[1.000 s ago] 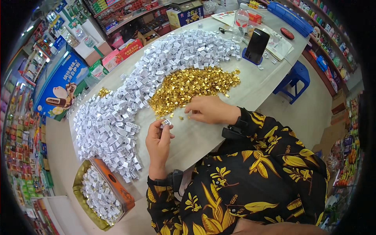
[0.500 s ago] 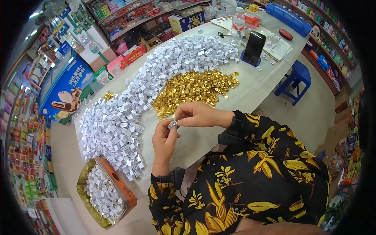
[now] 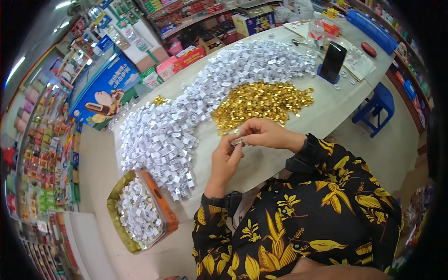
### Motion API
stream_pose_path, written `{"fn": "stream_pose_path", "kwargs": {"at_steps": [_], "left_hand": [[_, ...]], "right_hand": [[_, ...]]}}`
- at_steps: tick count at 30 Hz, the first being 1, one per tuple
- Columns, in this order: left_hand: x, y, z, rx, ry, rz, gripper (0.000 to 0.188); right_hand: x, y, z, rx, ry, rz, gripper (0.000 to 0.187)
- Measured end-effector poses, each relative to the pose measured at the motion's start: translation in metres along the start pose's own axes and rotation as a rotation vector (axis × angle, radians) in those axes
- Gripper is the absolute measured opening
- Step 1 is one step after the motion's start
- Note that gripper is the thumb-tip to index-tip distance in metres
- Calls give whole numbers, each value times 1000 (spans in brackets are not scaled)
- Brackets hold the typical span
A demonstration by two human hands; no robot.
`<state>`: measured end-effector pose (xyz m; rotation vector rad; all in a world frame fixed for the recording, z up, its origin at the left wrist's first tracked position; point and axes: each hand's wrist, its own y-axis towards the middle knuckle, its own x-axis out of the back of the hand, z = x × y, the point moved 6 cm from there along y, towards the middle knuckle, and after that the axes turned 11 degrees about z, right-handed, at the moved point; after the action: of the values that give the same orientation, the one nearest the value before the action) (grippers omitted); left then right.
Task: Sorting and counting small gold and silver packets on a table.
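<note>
L grip (image 3: 225, 161) is clamped on a small white pc. (image 3: 237, 141), which sits btw. thumb and index finger. R grip (image 3: 269, 134) is just beside it, w/ fingertips close together at the same pc.; whether they also pinch it, I cannot tell. Directly beyond both grips, on the bench (image 3: 326, 102), lies a gold heap (image 3: 263, 105) of many small shiny bits. A white heap (image 3: 158, 140) of similar pcs. spreads to the left of L grip and curves behind the gold one. Further left and nearer to the body, an open orange box (image 3: 161, 203) holds more white pcs. Well apart, beyond R grip to the right, a black phone (image 3: 334, 60) leans on a blue stand (image 3: 322, 71).
</note>
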<state>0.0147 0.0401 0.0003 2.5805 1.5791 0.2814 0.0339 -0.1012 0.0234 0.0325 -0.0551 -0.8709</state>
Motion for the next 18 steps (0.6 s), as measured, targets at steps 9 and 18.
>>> {"fn": "stream_pose_path", "kwargs": {"at_steps": [9, 18], "left_hand": [[-2, 0, -9, 2, 322, 5, 21], [10, 0, -18, -42, 228, -87, 24]], "right_hand": [[8, 0, 0, -145, -398, 99, 16], [3, 17, -22, -206, 103, 174, 18]]}}
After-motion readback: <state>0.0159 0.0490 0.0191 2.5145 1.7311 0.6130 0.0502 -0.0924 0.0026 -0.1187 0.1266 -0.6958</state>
